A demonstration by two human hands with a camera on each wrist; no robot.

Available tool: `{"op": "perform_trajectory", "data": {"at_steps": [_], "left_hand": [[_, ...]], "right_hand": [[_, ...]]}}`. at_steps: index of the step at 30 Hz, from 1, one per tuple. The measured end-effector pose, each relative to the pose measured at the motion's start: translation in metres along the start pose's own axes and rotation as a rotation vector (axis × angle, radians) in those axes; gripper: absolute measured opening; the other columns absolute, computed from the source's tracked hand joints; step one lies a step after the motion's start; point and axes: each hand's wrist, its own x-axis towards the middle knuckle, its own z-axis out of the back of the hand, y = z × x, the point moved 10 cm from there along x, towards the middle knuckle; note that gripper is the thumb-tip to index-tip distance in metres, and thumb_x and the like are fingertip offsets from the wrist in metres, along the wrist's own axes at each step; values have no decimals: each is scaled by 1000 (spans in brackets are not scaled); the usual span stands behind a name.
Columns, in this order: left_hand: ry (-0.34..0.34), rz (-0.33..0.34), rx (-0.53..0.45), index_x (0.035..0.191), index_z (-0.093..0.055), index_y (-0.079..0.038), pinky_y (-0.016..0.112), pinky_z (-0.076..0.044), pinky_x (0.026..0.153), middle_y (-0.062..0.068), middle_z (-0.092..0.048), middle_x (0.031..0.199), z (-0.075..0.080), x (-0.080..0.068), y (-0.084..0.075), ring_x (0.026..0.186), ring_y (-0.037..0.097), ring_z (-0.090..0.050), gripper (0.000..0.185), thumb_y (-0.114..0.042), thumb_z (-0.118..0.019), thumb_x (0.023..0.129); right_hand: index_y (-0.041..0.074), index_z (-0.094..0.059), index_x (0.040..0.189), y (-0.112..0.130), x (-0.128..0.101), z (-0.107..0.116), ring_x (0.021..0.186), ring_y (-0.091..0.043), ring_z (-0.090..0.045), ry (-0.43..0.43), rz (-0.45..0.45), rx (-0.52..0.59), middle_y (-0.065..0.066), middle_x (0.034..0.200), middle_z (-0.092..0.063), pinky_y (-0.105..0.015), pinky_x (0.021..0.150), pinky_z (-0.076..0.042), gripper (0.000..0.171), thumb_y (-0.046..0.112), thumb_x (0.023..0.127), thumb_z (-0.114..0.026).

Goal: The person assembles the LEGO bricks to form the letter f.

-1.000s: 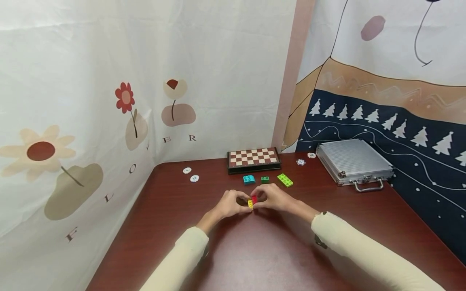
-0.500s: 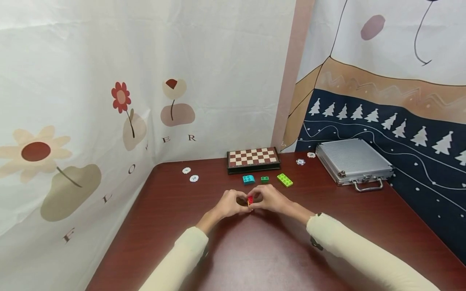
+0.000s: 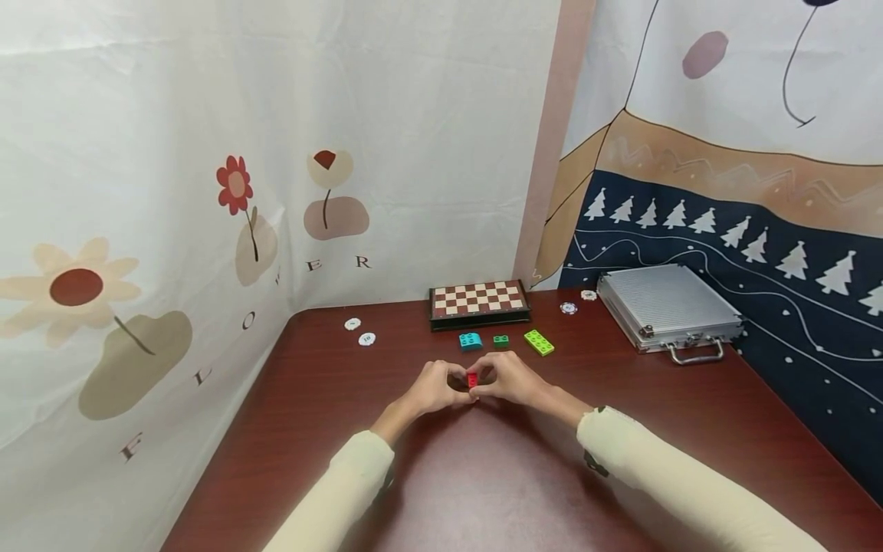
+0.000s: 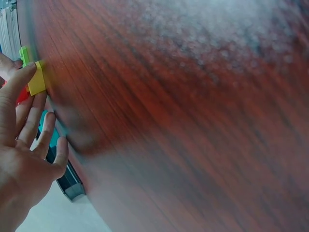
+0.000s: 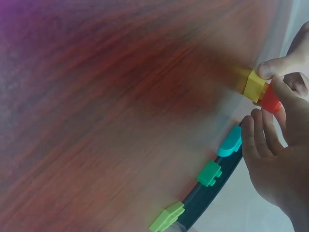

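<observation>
Over the middle of the table, my left hand (image 3: 434, 386) pinches a yellow toy building brick (image 4: 36, 79) between thumb and fingers. From the other side my right hand (image 3: 513, 378) pinches a red building brick (image 3: 472, 380). The two bricks meet face to face in the right wrist view, yellow beside red; whether they are fully pressed together I cannot tell. In the head view the red brick hides most of the yellow one. Beyond the hands lie a teal curved brick (image 3: 471, 341), a small green brick (image 3: 500, 340) and a lime brick (image 3: 539, 343).
A folded chessboard (image 3: 479, 300) lies at the back of the brown table (image 3: 476, 491). To its right is a silver case (image 3: 669, 303) with a handle. Poker chips (image 3: 367, 339) lie left of the board, and others (image 3: 569, 308) lie right of it.
My right hand has moved slightly left, bringing the red brick against the yellow one. The yellow brick has gone from plain view to mostly covered. My left hand stays nearly still.
</observation>
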Motion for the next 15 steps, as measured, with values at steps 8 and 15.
{"op": "perform_trajectory", "data": {"at_steps": [8, 15], "left_hand": [[2, -14, 10, 101, -80, -12, 34, -56, 87, -5, -78, 93, 0, 0, -1, 92, 11, -69, 25, -27, -89, 84], [22, -7, 11, 106, -79, -11, 32, -57, 86, -4, -77, 95, -3, 0, 0, 92, 11, -68, 28, -27, -88, 85]], "right_hand": [[4, -78, 111, -1, 0, -1, 90, -20, -74, -4, 11, -2, -6, 101, -76, -33, 76, -61, 32, 14, 83, -89], [5, -79, 110, -2, 3, -2, 92, -21, -74, 30, -17, -16, -6, 102, -76, -31, 77, -61, 30, 16, 84, -89]]}}
